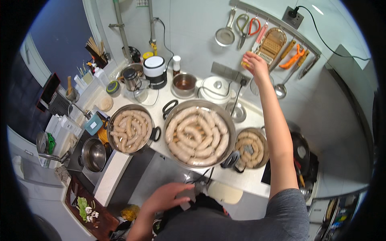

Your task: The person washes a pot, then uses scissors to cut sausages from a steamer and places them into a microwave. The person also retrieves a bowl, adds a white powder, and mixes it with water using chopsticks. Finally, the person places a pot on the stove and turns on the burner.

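My right hand (256, 64) is raised in front of the wall, close to the hanging utensils. A small yellow thing (246, 64) shows at its curled fingers, too small to name. Low before my body, my left hand (169, 195) has thumb and fingers apart; a blurred grey patch lies by the fingertips. Between the hands stands a large steel pot (230, 120) with coiled pale sausages (193, 137) on a slatted rack. Smaller pans flank it: a left pan (110, 132) of sausage links (132, 129), and a right pan (265, 150) holding a sausage coil (250, 147).
Strainer (225, 36), scissors (242, 30), and ladle (280, 90) hang from a wall rail (277, 22). Behind the pots are a saucepan of brown liquid (184, 84) and a white lidded pot (215, 87). A cutting board (102, 217) bears chopped vegetables, lower left.
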Demonstrator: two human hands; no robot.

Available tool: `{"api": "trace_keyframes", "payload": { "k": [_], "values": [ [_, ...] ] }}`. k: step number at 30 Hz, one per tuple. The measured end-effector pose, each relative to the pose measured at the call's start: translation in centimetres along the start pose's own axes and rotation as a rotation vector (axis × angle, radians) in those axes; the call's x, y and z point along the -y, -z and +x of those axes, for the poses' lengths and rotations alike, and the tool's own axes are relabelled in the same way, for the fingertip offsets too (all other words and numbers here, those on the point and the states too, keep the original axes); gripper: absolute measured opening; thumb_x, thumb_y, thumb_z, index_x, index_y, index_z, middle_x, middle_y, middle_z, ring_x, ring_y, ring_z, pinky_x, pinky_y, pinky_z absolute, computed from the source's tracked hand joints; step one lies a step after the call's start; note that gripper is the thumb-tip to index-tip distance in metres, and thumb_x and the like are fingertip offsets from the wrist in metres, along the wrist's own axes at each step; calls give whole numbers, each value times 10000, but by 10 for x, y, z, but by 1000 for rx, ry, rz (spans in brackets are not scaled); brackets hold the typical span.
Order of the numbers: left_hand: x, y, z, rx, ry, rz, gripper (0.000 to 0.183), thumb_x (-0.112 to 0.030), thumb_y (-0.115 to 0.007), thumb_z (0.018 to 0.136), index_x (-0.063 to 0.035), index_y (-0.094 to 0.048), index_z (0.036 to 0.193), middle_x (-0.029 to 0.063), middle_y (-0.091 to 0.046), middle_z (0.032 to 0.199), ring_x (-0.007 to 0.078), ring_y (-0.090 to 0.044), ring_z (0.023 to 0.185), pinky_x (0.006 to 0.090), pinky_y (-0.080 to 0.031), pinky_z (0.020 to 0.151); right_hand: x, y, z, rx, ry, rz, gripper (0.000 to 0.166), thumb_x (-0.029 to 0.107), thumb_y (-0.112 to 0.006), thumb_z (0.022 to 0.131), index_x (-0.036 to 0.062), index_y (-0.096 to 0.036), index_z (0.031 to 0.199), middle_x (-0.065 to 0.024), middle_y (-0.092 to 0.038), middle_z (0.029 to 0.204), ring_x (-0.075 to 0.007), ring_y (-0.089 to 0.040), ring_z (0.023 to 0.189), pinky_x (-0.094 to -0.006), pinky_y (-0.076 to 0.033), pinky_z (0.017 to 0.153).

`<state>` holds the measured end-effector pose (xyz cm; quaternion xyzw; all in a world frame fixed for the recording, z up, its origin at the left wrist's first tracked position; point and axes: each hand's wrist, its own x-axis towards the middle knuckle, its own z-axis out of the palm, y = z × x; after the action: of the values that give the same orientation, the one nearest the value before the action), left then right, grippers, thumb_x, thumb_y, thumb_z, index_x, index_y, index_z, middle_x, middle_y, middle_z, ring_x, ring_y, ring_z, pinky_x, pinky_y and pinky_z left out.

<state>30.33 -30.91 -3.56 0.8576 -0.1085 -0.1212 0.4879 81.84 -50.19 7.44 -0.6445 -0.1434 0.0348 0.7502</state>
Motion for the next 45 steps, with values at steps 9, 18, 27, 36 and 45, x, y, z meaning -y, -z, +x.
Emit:
{"api": "trace_keyframes", "payload": {
  "k": [9, 18, 27, 36, 45],
  "values": [
    [-69, -55, 70, -39, 25, 63, 499, -283, -667, 910, -160, -528, 1373, 92, -628, 1261, 305, -598, 1127, 408, -484, 938, -39, -6, 186, -365, 179, -261, 487, 208, -789, 728, -6, -639, 1139, -96, -689, 1043, -215, -642, 945, -351, -498, 848],
    [-78, -73, 46, 27, 113, 36, 540, -271, -671, 901, -135, -504, 1396, 122, -611, 1269, 328, -573, 1161, 420, -454, 981, 15, -23, 158, 66, -48, 436, 163, 194, -640, 952, 42, -627, 1008, -86, -651, 885, -202, -605, 756, -394, -591, 624],
    [-67, -83, 20, 120, -61, 4, 539, -319, -666, 910, -132, -512, 1391, 102, -602, 1308, 310, -573, 1180, 402, -454, 991, 149, 0, 34, 222, -28, 348, 137, 208, -642, 951, 77, -623, 915, -49, -645, 738, -173, -650, 687, -312, -557, 624],
    [-47, -103, 20, 202, -59, -213, 427, -257, -658, 891, -91, -613, 1282, 106, -642, 1247, 277, -602, 1146, 383, -463, 981, 60, 76, -331, 136, 33, -193, 200, 207, -635, 943, 15, -596, 985, -48, -631, 784, -128, -606, 721, -271, -485, 697],
    [-77, -142, 76, 192, -89, -398, 410, -261, -636, 905, -50, -597, 1255, 93, -652, 1177, 215, -636, 1046, 344, -517, 913, 1, 166, -489, 301, 142, -962, 195, 157, -778, 769, 57, -704, 919, -68, -670, 901, -274, -652, 961, -471, -409, 1040]
  ]
}}
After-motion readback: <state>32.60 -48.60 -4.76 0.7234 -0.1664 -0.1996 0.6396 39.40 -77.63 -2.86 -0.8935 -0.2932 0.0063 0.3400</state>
